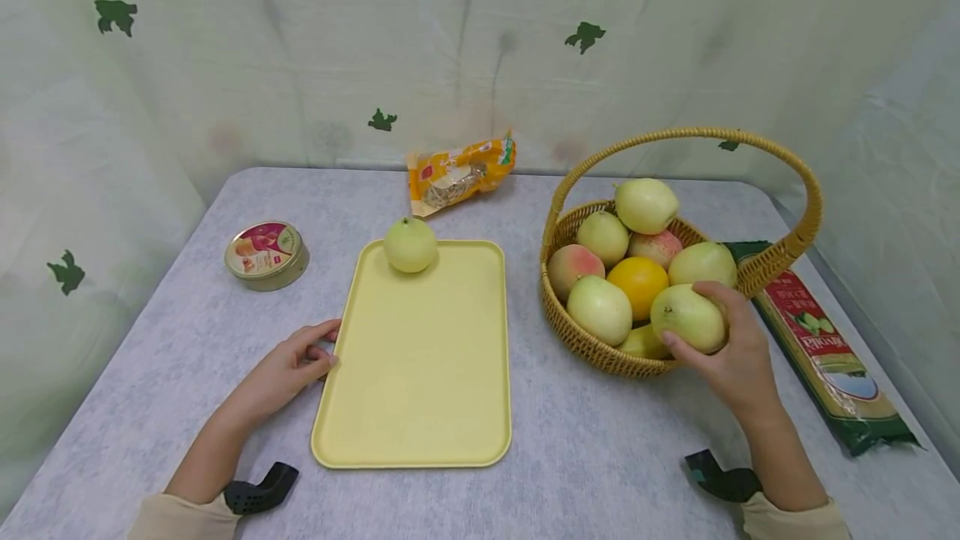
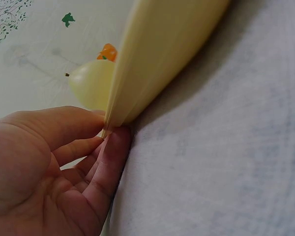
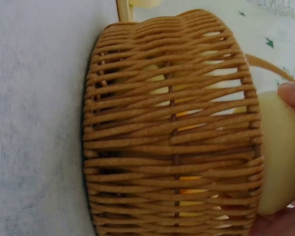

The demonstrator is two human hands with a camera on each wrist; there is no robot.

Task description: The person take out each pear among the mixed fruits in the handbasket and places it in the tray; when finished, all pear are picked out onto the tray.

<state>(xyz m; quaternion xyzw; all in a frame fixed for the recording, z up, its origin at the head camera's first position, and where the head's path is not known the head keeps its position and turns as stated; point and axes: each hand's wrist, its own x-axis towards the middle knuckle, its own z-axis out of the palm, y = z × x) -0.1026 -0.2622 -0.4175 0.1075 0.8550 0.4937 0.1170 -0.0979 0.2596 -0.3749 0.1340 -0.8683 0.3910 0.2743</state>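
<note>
My right hand (image 1: 731, 348) grips a pale green pear (image 1: 686, 317) at the front right of a wicker basket (image 1: 577, 344). In the right wrist view that pear (image 3: 281, 157) shows beside the woven wall, partly hidden by my fingers. The basket also holds several pears, two peaches (image 1: 576, 271), an orange (image 1: 637, 286) and something yellow, partly covered. My left hand (image 1: 288, 369) pinches the left rim of a yellow tray (image 1: 412, 373); the left wrist view shows the fingertips on that rim. One pear (image 1: 410, 245) sits at the tray's far edge.
A round tin (image 1: 266, 255) stands at the left. An orange snack bag (image 1: 461, 176) lies at the table's back edge. To the right of the basket is a long green and red packet (image 1: 825, 348). The basket's tall handle (image 1: 693, 133) arches over the fruit.
</note>
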